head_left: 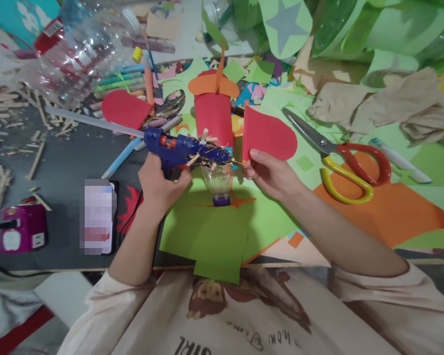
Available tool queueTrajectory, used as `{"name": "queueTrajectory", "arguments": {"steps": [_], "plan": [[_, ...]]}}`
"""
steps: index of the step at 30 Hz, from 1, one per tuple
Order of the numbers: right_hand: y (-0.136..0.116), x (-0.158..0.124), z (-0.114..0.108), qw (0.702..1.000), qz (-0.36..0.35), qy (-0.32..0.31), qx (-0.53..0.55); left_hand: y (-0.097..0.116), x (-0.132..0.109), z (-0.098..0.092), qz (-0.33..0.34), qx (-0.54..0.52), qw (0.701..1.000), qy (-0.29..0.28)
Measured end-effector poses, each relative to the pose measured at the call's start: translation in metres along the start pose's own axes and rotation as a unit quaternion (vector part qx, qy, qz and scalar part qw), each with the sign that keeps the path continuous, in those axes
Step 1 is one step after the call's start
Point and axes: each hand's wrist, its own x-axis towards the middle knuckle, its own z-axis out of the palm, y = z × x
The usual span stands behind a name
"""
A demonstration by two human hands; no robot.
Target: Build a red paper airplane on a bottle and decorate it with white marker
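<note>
The person's left hand (pixel 162 183) has its fingers wrapped tight around the handle of a blue hot glue gun (pixel 187 149). The gun lies nearly level above the surface, with its nozzle pointing right. A long translucent glue stick (pixel 96 124) juts out of its back toward the upper left. Bits of wood and dried glue cling to the barrel.

The right hand (pixel 269 173) pinches the lower left corner of a red paper shape with one rounded side (pixel 269 135). The thumb is on the front and the other fingers are behind. The shape is held upright, and its lower corner sits just beside the gun's nozzle.

Between the hands stands a cut-off clear bottle top with a purple cap (pixel 219 183), cap down on a green paper sheet (pixel 210 231). Behind it rises a red paper-wrapped tube with an orange top (pixel 214 116). A second red rounded shape (pixel 124 109) lies well to the left of the tube.

Scissors with red and yellow handles (pixel 342 165) lie open to the right, partly on an orange sheet (pixel 395 214). A large clear plastic bottle (pixel 83 52) lies on its side at upper left. Wooden sticks (pixel 0 183) are scattered along the left edge, near a magenta power adapter (pixel 22 230).
</note>
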Motion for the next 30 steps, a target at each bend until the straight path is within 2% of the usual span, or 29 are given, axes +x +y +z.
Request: {"name": "queueTrajectory", "arguments": {"steps": [6,21,30], "plan": [[-0.0003,0.0003,-0.0011,1.000,0.001,-0.011,-0.006,0.0040,-0.0006,-0.0017,-0.036,0.056,0.997,-0.037],[-0.0013,-0.0002,-0.0007,0.999,-0.011,-0.036,-0.006,-0.0017,-0.0011,-0.0007,-0.009,0.083,0.996,-0.020],[-0.0006,-0.0002,-0.0016,0.998,-0.007,-0.057,-0.007,-0.0025,-0.0005,-0.0032,-0.036,0.081,0.995,-0.053]]}}
